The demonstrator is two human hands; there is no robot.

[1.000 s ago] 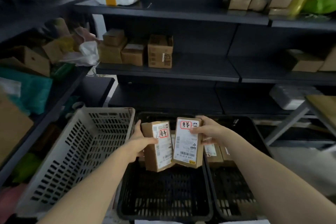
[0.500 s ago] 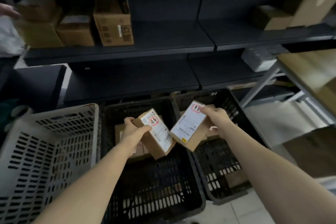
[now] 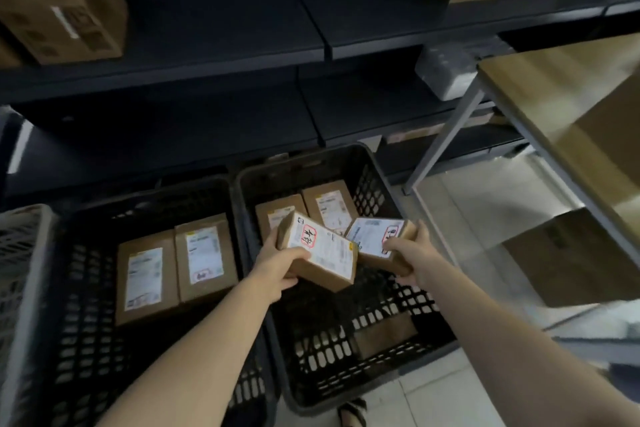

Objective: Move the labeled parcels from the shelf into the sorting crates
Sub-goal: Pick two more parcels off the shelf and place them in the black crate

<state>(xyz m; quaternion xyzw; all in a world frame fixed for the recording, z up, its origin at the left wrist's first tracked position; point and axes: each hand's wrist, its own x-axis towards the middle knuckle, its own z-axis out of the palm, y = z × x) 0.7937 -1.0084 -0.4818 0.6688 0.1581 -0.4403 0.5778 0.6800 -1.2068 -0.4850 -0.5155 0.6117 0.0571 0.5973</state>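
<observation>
My left hand point(image 3: 277, 269) grips a small brown parcel point(image 3: 320, 251) with a white label and a red mark. My right hand point(image 3: 414, 255) grips a second labeled parcel point(image 3: 375, 236), lying flatter and partly behind the first. Both parcels hang over the right black crate point(image 3: 377, 350), which holds two labeled parcels point(image 3: 330, 206) at its far end. To its left, the middle black crate point(image 3: 86, 340) holds two labeled parcels point(image 3: 173, 267) lying side by side.
A white slotted crate point(image 3: 20, 253) stands at the far left. Dark shelves point(image 3: 221, 55) rise behind the crates, with a cardboard box point(image 3: 65, 14) upper left and more boxes upper right. A wooden-topped metal table point(image 3: 561, 104) with cardboard under it stands at the right.
Both hands have carried their parcels to the right and down, from over the middle crate to over the right crate. My view has tilted down and to the right.
</observation>
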